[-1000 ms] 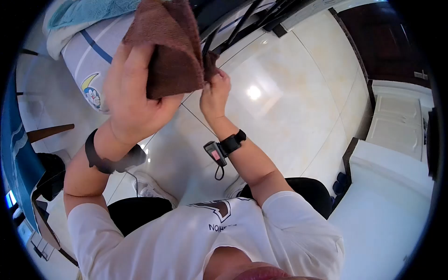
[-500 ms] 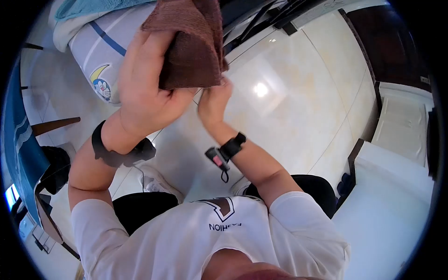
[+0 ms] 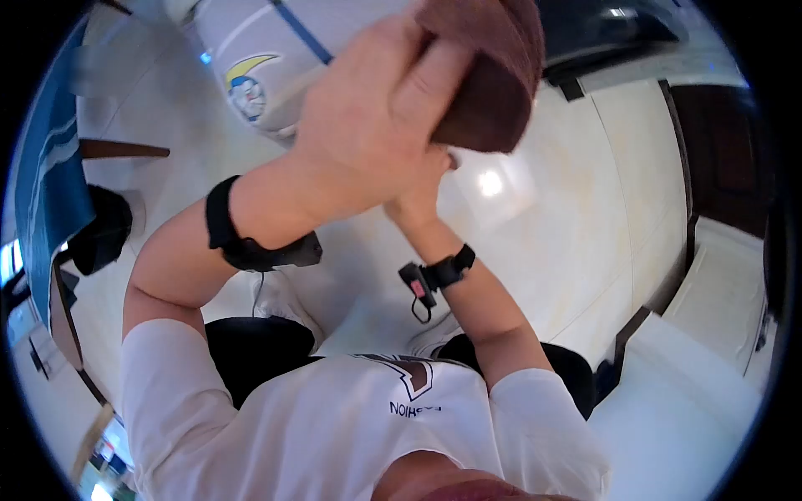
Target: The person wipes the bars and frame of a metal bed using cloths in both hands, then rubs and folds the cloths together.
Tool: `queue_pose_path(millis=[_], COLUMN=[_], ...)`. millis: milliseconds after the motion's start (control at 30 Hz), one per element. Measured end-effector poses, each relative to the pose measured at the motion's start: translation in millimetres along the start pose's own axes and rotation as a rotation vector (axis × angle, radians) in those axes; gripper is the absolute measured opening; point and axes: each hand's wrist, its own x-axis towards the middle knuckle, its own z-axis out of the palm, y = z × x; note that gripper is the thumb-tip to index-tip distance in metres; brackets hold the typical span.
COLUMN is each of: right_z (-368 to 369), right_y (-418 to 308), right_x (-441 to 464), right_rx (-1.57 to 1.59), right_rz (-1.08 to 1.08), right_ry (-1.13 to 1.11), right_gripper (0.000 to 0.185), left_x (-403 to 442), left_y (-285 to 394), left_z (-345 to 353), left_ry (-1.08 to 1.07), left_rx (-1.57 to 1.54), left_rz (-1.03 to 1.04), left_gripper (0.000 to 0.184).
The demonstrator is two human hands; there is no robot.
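A folded brown cloth (image 3: 493,92) is raised at the top centre of the head view. My left hand (image 3: 368,117) is closed on its near left part, with the fingers bent over the fabric. Lower down and partly behind it, my right hand (image 3: 420,188) is closed too, with a small bit of brown cloth showing at its fingertips; the rest of its grip is hidden. Black straps with small devices circle both wrists.
A grey-white padded item with a cartoon print (image 3: 251,92) lies at upper left. Beside it are a wooden leg (image 3: 125,149) and a blue cloth (image 3: 54,188). Glossy floor tiles (image 3: 576,192) stretch ahead. White cabinets (image 3: 718,292) and a dark door (image 3: 723,150) stand at right.
Both hands and the brown cloth have moved right in view. My left hand now overlaps my right hand more. The surroundings have shifted and tilted with the camera.
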Motion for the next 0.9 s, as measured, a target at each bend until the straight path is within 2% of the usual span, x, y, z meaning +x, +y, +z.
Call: queue_pose_path(millis=[33, 67, 100, 133, 200, 233, 333, 433, 467, 533, 567, 633, 667, 700, 767, 800, 900], right_z=[-9.1, -20.3, -25.9, -30.4, -42.4, -76.6, -139.4, -138.8, -130.6, -110.7, -114.5, -115.3, -108.2, -117.1, -122.4, -124.4, -120.8], right_y=[-18.8, -38.3, -40.7, -24.5, 19.8, 3.6, -22.5, -19.4, -26.0, -42.5, -49.6, -47.9, -46.4, -51.3, -54.9, -52.2, -49.5], right_x=[3.7, 8.5, 13.1, 18.3, 31.1, 46.4, 71.7, 77.7, 74.7, 72.9, 68.0, 68.5, 68.3, 71.2, 71.2, 73.8, 68.3], right_rx=[0.011, 0.465, 0.679, 0.676, 0.555, 0.950, 1.313, 1.445, 1.558, 1.540, 1.528, 1.565, 1.591, 1.597, 1.627, 1.666, 1.656], right_rz=[-0.024, 0.055, 0.079, 0.062, -0.018, 0.352, 0.280, 0.173, 0.131, 0.194, 0.244, 0.186, 0.135, 0.127, 0.234, 0.167, 0.218], right_ry=[-0.008, 0.053, 0.046, -0.061, -0.320, -0.503, -0.486, -0.515, -0.495, -0.495, -0.445, -0.499, -0.534, -0.547, -0.459, -0.553, -0.506], right_gripper=[0.031, 0.031, 0.032, 0.032, 0.033, 0.034, 0.044, 0.061, 0.054, 0.060, 0.065, 0.066, 0.067, 0.067, 0.069, 0.067, 0.067], left_x=[-4.5, -12.4, -25.6, -42.8, -97.0, -135.0, -236.9, -255.9, -244.8, -242.6, -244.7, -235.6, -244.8, -236.9, -230.3, -227.6, -239.3], left_y=[0.1, -4.2, -8.1, -11.9, -27.8, -40.0, -65.9, -35.8, -20.7, -18.3, -9.6, -6.0, -5.7, 2.0, 17.1, 18.6, 14.8], left_z=[0.9, 0.6, -0.1, 0.7, 7.9, 20.6, 64.7, 91.9, 92.1, 104.4, 111.4, 123.6, 138.7, 148.1, 165.9, 166.4, 168.2], left_ry=[0.100, 0.101, 0.114, 0.108, -0.014, -0.068, -0.262, -0.215, -0.130, 0.006, 0.009, 0.077, 0.141, 0.145, 0.333, 0.361, 0.373], left_rx=[-0.032, -0.009, 0.008, 0.022, 0.050, 0.060, 0.126, 0.123, 0.147, 0.174, 0.184, 0.398, 0.273, 0.287, 0.235, 0.160, 0.071], left_rz=[0.037, 0.067, 0.063, 0.065, 0.126, 0.141, 0.275, 0.087, 0.023, -0.159, -0.173, -0.142, -0.290, -0.293, -0.682, -0.753, -0.874], left_gripper=[0.067, 0.064, 0.064, 0.060, 0.051, 0.049, 0.043, 0.044, 0.044, 0.042, 0.042, 0.045, 0.041, 0.041, 0.042, 0.045, 0.055])
